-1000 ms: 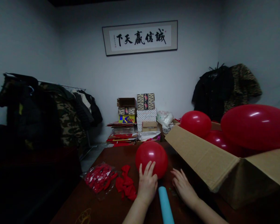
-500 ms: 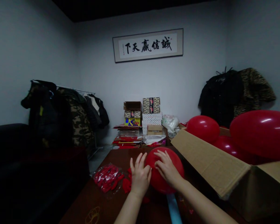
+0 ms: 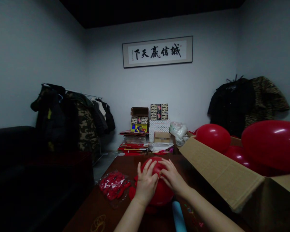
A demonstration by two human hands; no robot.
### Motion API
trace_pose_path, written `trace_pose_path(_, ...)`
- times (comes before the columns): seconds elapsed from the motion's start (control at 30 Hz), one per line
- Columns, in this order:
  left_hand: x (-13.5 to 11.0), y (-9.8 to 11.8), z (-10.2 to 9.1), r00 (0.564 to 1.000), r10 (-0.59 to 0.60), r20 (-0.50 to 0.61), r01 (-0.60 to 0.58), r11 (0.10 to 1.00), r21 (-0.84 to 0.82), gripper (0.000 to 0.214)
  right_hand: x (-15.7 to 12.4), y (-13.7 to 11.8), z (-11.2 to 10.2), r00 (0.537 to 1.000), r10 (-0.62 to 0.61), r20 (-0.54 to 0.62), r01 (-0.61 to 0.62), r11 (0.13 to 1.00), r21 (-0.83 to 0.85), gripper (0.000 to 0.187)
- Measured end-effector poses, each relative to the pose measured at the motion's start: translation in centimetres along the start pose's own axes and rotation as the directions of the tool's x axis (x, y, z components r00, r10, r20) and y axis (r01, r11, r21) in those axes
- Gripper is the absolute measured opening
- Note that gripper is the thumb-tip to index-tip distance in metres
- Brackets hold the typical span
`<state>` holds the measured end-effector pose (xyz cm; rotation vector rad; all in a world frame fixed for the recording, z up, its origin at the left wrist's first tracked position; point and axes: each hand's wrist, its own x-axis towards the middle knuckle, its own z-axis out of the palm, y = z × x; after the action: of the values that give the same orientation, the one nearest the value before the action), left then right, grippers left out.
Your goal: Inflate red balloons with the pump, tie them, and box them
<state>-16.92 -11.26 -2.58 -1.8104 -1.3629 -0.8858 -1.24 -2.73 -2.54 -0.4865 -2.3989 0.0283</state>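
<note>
An inflated red balloon (image 3: 162, 194) is between my two hands over the dark brown table. My left hand (image 3: 147, 183) bends its thumb and fingers against the balloon's near side. Opposite it, my right hand (image 3: 174, 178) has its thumb and fingertips closed together at the same spot. The bit pinched there, seemingly the balloon's neck, is mostly covered by the fingers. Just below the balloon lies a light-blue tube-shaped tool (image 3: 179, 216), apart from both hands. Loose deflated red balloons (image 3: 132, 192) show left of my left hand, partly hidden by it.
A clear plastic bag of red balloons (image 3: 114, 185) lies on the table's left. At right, an open cardboard box (image 3: 222, 172) holds several inflated red balloons (image 3: 272, 145). Stacked boxes (image 3: 159, 127) stand at the far end. A dark sofa (image 3: 12, 167) is at left.
The balloon has shifted left and now sits more behind my left hand, off the end of the blue tool. Both hands stay close together at its near side. The view has tilted slightly.
</note>
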Motion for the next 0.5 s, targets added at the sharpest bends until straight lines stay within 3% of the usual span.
trace_pose_path(0.33,0.45,-0.64,-0.30,0.984,0.143,0.102,-0.139,0.989,-0.044,0.015,0.07,-0.19,-0.21,0.996,-0.020,0.081,0.014,0.996,0.085,0.012)
trace_pose_path(0.5,0.43,-0.70,-0.44,0.985,0.121,0.124,-0.109,0.989,-0.096,0.011,-0.01,-0.29,-0.25,0.997,0.021,0.076,-0.036,0.979,0.203,0.010)
